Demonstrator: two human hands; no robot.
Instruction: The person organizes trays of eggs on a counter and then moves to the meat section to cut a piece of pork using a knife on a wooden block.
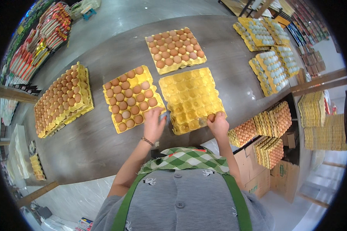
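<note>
A yellow pulp egg tray [138, 78] lies in front of me to the left, mostly filled with brown eggs. Several cells near its far right side are bare. Over this tray's near right corner is my left hand [154, 122], its fingers bent down and partly hiding the cells there. To the right lies another yellow egg tray [192, 93] with mostly bare cells. At its near right corner my right hand [219, 124] has its fingers curled around a brown egg [211, 117], low over the tray. Whether the left fingers grip an egg is hidden.
A full tray of brown eggs [176, 47] lies beyond these two. Stacked brown-egg trays [65, 99] stand at left, pale-egg trays [273, 69] at far right. Below the table's right edge are more egg trays [273, 121] and cardboard boxes [256, 179].
</note>
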